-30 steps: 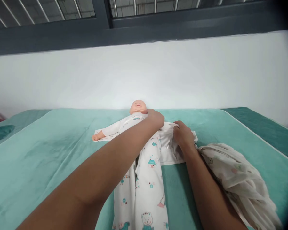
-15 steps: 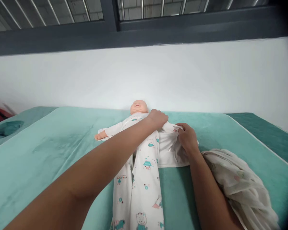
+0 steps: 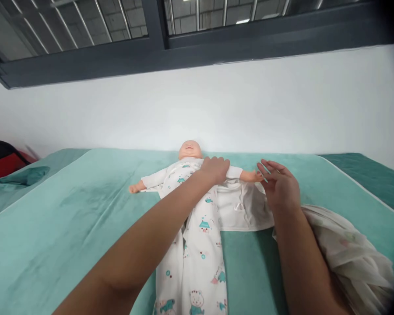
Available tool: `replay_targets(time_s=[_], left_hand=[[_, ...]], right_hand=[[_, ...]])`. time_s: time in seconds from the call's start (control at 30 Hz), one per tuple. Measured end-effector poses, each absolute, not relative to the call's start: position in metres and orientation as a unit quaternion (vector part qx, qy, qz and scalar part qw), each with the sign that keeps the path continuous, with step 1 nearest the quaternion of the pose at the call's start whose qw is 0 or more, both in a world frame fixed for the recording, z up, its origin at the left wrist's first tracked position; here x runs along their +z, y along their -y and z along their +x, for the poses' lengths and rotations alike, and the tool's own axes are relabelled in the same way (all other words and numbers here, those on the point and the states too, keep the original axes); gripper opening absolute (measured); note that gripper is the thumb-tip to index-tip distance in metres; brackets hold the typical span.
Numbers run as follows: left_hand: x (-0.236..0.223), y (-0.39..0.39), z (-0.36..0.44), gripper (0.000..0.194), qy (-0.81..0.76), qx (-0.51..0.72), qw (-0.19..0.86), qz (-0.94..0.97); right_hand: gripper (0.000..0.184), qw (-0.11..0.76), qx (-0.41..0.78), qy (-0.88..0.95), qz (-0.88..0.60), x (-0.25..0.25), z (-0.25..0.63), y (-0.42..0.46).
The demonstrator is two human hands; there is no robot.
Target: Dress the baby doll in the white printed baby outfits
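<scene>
A baby doll [image 3: 189, 150] lies on its back, arms spread, in a white printed baby garment [image 3: 203, 227] whose long legs stretch toward me. My left hand [image 3: 216, 169] is closed round the doll's sleeved upper arm on the right, its fingertips hidden. The bare forearm and doll hand [image 3: 251, 176] stick out of that white sleeve [image 3: 233, 173]. Right beside the doll hand is my right hand [image 3: 280, 186], open with fingers apart and nothing visible in it. Below that arm, a white cloth flap [image 3: 239, 210] with a small tie lies spread out.
A crumpled pale cloth [image 3: 348, 249] lies by my right forearm. Everything rests on a green padded surface [image 3: 68, 218] against a white wall [image 3: 134, 113]. A dark window frame [image 3: 85, 65] with bars runs above. A red and black item [image 3: 3, 164] sits far left.
My right hand has let go of the sleeve end and moved right, fingers opening. The doll's forearm and hand now show beyond the cuff. My left hand stays near the shoulder.
</scene>
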State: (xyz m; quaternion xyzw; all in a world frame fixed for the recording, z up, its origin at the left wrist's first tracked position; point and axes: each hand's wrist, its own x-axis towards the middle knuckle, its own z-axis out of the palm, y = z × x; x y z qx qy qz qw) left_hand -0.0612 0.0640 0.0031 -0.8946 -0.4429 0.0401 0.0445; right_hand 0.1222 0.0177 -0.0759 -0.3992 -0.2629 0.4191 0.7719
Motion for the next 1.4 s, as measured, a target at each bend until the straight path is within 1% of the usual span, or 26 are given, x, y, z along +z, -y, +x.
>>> replay_targets(time_s=[0.07, 0.13, 0.2, 0.23, 0.33, 0.4, 0.5, 0.63, 0.8, 0.97, 1.07, 1.2, 1.3, 1.4], left_hand=[[-0.001, -0.053, -0.056, 0.046, 0.443, -0.035, -0.015, -0.896], [0.001, -0.04, -0.059, 0.047, 0.445, -0.183, -0.118, -0.869], [0.004, -0.03, -0.075, 0.039, 0.447, -0.329, -0.211, -0.805], [0.005, -0.027, -0.087, 0.035, 0.453, -0.38, -0.234, -0.772], [-0.006, -0.023, -0.136, 0.025, 0.492, -0.483, -0.236, -0.685], [-0.02, -0.025, -0.166, 0.023, 0.531, -0.517, -0.223, -0.633], [-0.041, -0.028, -0.196, 0.021, 0.599, -0.517, -0.188, -0.582], [-0.05, -0.03, -0.202, 0.028, 0.659, -0.469, -0.164, -0.564], [-0.045, -0.028, -0.195, 0.035, 0.655, -0.47, -0.201, -0.556], [-0.045, -0.027, -0.19, 0.037, 0.648, -0.476, -0.199, -0.56], [-0.046, -0.025, -0.188, 0.038, 0.632, -0.486, -0.214, -0.565], [-0.047, -0.022, -0.186, 0.045, 0.607, -0.49, -0.235, -0.58], [-0.048, -0.021, -0.186, 0.039, 0.592, -0.495, -0.218, -0.597], [-0.051, -0.019, -0.184, 0.04, 0.598, -0.498, -0.158, -0.608]], right_hand=[[0.032, 0.777, 0.372, 0.263, -0.434, -0.074, 0.118, -0.019], [0.027, 0.758, 0.317, 0.312, -0.477, -0.075, 0.108, -0.022], [0.025, 0.701, 0.281, 0.405, -0.516, -0.077, 0.095, -0.026], [0.025, 0.656, 0.272, 0.455, -0.537, -0.078, 0.087, -0.027], [0.027, 0.519, 0.234, 0.563, -0.599, -0.079, 0.063, -0.027], [0.031, 0.479, 0.213, 0.587, -0.617, -0.078, 0.05, -0.024], [0.035, 0.476, 0.207, 0.595, -0.613, -0.077, 0.038, -0.015], [0.031, 0.467, 0.205, 0.63, -0.585, -0.076, 0.026, -0.003], [0.034, 0.458, 0.25, 0.658, -0.544, -0.07, 0.01, 0.004], [0.042, 0.442, 0.276, 0.656, -0.546, -0.065, 0.007, 0.0], [0.041, 0.447, 0.275, 0.659, -0.539, -0.066, 0.009, -0.003], [0.038, 0.467, 0.277, 0.647, -0.535, -0.067, 0.01, -0.003], [0.032, 0.483, 0.279, 0.649, -0.517, -0.069, 0.011, -0.005], [0.032, 0.499, 0.26, 0.656, -0.502, -0.073, 0.012, -0.005]])
